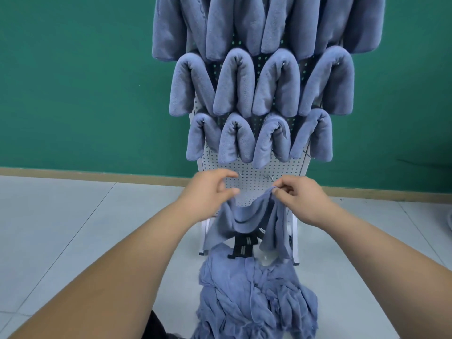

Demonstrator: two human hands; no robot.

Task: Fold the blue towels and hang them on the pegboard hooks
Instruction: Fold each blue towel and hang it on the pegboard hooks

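Observation:
A white pegboard (254,167) stands against the green wall, with several folded blue towels (234,84) draped over its hooks in rows. Two bare hooks (270,177) stick out of the board's lower part. In front of them a blue towel (247,218) hangs spread between my hands. My left hand (210,187) pinches its left top corner with thumb and fingers. My right hand (297,192) pinches the right top corner just below a bare hook. A heap of loose blue towels (254,297) lies on the floor beneath.
The pegboard's white legs (203,238) stand on the pale tiled floor (73,228). A black strap (243,248) with grey stripes shows behind the hanging towel. A wooden skirting strip (97,176) runs along the wall's foot.

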